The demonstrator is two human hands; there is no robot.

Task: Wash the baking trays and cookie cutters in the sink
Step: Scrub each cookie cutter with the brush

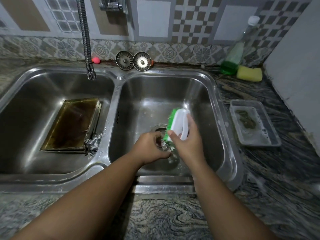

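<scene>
A: Hand status?
B: Left hand [150,148]: fingers curled round a metal cutter [164,146] above the drain [159,128] of the right basin [155,94]. Right hand [187,144]: fingers gripping the brush [178,122] by its white handle, green bristles touching the cutter.
A: Other items?
B: Trays [74,125] lie stacked and tilted in the left basin [34,94]. Loose cutters [92,144] sit at their near right corner.

Baking trays [72,125] lie in the left basin, cookie cutters [92,144] at their right corner; bottle [233,56] and sponge [249,73] sit behind the right basin [204,94].
</scene>
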